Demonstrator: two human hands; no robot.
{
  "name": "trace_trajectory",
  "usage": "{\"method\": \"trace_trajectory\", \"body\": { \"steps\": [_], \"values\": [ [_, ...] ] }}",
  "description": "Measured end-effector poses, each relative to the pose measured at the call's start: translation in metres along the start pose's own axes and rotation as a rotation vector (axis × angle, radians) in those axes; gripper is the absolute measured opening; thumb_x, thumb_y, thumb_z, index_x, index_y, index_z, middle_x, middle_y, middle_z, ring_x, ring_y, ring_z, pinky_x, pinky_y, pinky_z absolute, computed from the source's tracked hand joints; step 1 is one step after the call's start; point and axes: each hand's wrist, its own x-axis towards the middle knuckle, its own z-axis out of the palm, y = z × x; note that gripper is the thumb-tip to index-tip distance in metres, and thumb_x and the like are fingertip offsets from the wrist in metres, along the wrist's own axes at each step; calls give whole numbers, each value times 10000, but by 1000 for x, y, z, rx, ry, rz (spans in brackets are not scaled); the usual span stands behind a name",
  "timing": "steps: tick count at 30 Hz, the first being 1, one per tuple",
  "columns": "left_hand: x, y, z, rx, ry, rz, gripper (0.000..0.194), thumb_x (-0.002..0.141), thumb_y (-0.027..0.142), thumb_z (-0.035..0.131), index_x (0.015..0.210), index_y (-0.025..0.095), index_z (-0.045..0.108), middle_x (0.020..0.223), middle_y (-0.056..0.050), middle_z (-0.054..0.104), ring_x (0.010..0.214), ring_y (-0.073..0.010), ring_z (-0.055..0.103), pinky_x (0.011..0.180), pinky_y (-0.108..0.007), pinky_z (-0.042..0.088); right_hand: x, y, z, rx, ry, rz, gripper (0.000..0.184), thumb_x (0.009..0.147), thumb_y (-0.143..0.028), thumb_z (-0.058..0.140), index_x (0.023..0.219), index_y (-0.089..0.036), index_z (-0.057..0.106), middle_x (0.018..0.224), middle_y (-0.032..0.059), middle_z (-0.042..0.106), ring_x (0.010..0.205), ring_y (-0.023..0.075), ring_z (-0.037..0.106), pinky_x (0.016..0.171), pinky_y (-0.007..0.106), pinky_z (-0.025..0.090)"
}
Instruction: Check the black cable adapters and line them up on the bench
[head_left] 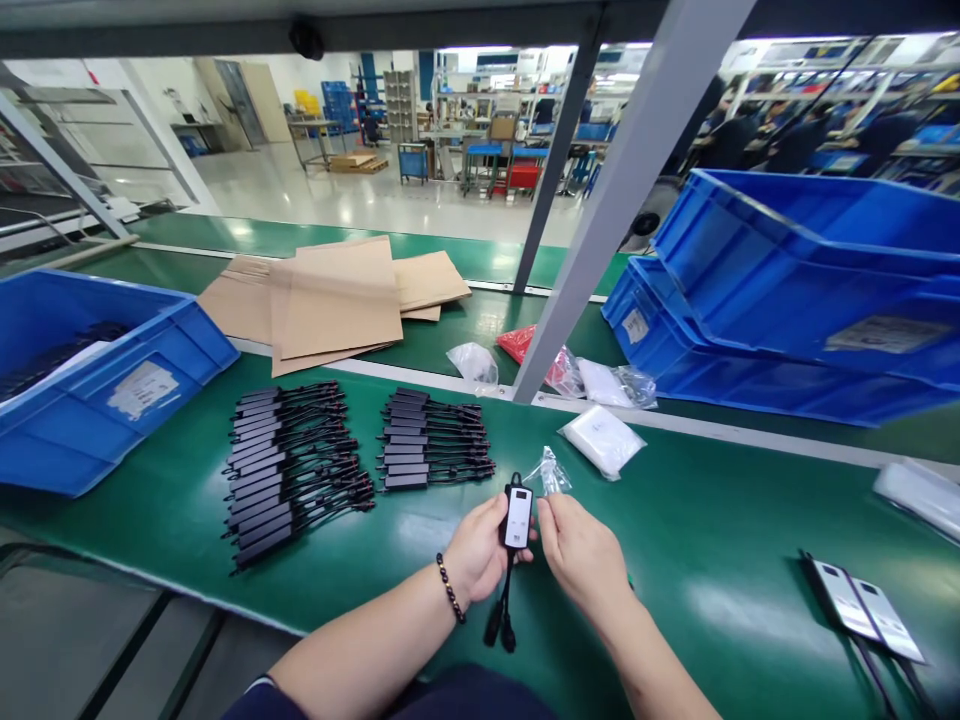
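My left hand [480,550] is closed around a small black electronic controller [517,517] with a white face and a dark display window. A loop of cable sticks up from its top, and short black leads with connectors hang below. Beside it, my right hand [581,550] has its fingers pinched together; what they hold, if anything, is hidden. Just beyond those fingers is a crumpled clear plastic bag [553,470]. To the left, black controllers with leads lie in two rows, a longer row [259,500] and a shorter row [405,450].
Blue bins stand at the left [142,390] and, stacked, at the right [810,300]. Flat cardboard sheets [337,300] lie behind the rows. A slanted metal post [600,200] rises near plastic packets [602,440]. White-faced controllers [862,605] rest at the right.
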Motion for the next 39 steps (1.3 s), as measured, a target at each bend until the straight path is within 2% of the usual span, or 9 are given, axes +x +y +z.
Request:
{"method": "trace_trajectory", "body": {
  "steps": [11, 18, 24, 27, 32, 39],
  "values": [
    [0, 0, 1, 3, -33, 13, 291, 767, 390, 481, 924, 150, 532, 834, -68, 568, 703, -142, 554, 525, -229, 425, 4, -1, 1, 29, -11, 35, 277, 858, -312, 298, 654, -196, 445, 623, -1, 517, 573, 110, 491, 531, 219, 313],
    [-1, 1, 1, -22, -26, 3, 281, 757, 385, 499, 909, 153, 540, 798, -57, 565, 707, -139, 546, 556, -240, 429, 11, -4, -8, 360, -208, 148, 329, 866, -353, 279, 592, -208, 392, 543, -37, 529, 530, 108, 493, 514, 214, 317],
    [1, 2, 0, -18, -1, -27, 302, 755, 409, 490, 897, 145, 525, 770, -55, 556, 671, -138, 541, 512, -231, 412, 9, 0, -19, 543, -225, 79, 359, 868, -356, 262, 572, -196, 387, 538, -25, 490, 508, 101, 455, 516, 214, 324],
    [1, 2, -1, -25, 12, -39, 304, 762, 414, 477, 898, 144, 515, 751, -52, 550, 660, -137, 540, 505, -230, 404, 9, 3, -22, 438, -176, 60, 337, 868, -337, 264, 579, -198, 367, 529, -33, 439, 497, 95, 430, 505, 212, 315],
    [0, 3, 0, -28, -14, -7, 293, 757, 403, 491, 899, 147, 518, 785, -58, 555, 706, -149, 547, 527, -238, 416, 12, 3, -12, 181, -132, 28, 277, 859, -298, 273, 634, -207, 406, 609, -18, 485, 543, 104, 464, 503, 213, 328],
    [1, 3, 0, -33, -27, 1, 287, 759, 398, 491, 901, 150, 520, 806, -59, 552, 710, -144, 543, 530, -235, 413, 13, 0, -3, 129, -136, 30, 279, 865, -303, 264, 642, -209, 402, 626, -16, 501, 556, 106, 486, 523, 218, 342]
  ]
}}
